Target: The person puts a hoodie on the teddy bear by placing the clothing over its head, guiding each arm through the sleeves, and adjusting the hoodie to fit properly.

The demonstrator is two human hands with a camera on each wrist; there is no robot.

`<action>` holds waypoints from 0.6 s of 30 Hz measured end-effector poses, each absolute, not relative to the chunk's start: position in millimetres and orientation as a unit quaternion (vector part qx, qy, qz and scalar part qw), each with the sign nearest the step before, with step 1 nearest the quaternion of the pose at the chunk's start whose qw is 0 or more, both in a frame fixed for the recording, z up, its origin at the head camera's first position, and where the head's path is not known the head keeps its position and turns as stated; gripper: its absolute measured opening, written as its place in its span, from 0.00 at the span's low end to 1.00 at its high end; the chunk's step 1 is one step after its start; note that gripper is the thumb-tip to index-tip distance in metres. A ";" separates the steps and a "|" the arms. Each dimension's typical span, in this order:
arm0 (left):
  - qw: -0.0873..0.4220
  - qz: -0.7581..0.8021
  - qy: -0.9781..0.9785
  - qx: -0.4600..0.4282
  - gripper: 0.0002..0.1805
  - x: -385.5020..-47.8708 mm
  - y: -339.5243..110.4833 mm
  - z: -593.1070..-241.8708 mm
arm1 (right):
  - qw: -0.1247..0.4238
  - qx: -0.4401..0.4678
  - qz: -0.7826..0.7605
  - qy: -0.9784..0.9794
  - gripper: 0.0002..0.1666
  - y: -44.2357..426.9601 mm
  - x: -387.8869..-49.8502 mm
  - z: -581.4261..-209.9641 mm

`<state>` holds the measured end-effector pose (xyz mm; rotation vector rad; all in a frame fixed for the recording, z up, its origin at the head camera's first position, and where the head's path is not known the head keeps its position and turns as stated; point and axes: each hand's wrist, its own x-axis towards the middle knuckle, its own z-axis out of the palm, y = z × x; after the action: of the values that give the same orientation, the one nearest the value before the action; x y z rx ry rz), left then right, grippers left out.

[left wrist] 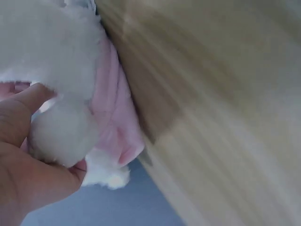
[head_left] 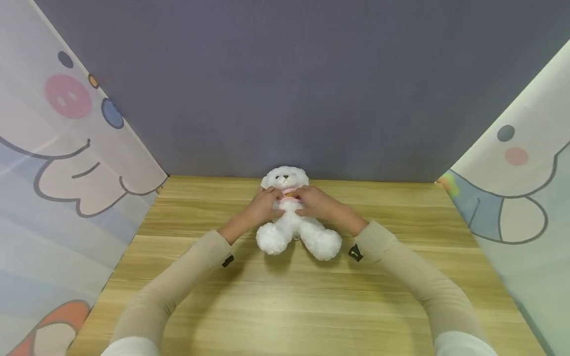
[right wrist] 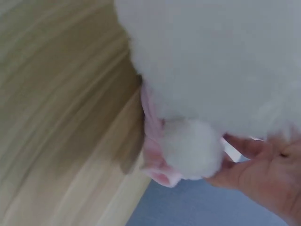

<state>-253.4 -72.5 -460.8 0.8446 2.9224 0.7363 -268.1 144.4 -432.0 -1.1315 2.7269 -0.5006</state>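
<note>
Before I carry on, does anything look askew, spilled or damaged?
Nothing clearly stands out. The white plush bear, held by the left hand and right hand, shows no visible damage; no spill shows. Its pink cloth looks creased in the left wrist view, which may be normal.

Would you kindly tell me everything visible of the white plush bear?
The white plush bear looks fluffy, with a small dark nose, pink cloth on its upper body, and legs spread forward. It faces the head camera, resting near the far edge of the wooden table, left grip and right grip holding its arms.
</note>
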 end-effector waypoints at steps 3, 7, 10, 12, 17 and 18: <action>-0.005 0.231 0.936 0.264 0.13 -249.8 -71.8 -465.6 | 0.056 -0.368 -0.191 0.908 0.19 139.9 -266.7 -437.5; -0.047 0.200 0.940 0.271 0.11 -245.4 -68.0 -472.4 | 0.016 -0.388 -0.175 0.905 0.13 135.5 -263.6 -442.8; -0.072 0.188 0.938 0.282 0.11 -244.0 -67.6 -473.1 | -0.021 -0.419 -0.147 0.896 0.17 135.3 -262.1 -442.9; -0.076 0.207 0.932 0.289 0.10 -242.1 -71.5 -472.4 | -0.031 -0.429 -0.155 0.889 0.15 138.9 -261.1 -442.0; -0.019 0.353 0.896 0.268 0.16 -231.8 -97.1 -467.9 | 0.017 -0.413 -0.208 0.887 0.17 163.5 -255.6 -436.5; -0.003 0.386 0.886 0.255 0.19 -230.0 -103.1 -466.7 | 0.026 -0.407 -0.212 0.888 0.22 169.5 -254.7 -435.2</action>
<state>-230.0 -103.1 -466.7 0.8023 2.7893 1.2162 -254.7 169.5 -435.2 -1.2560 2.7449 -0.6541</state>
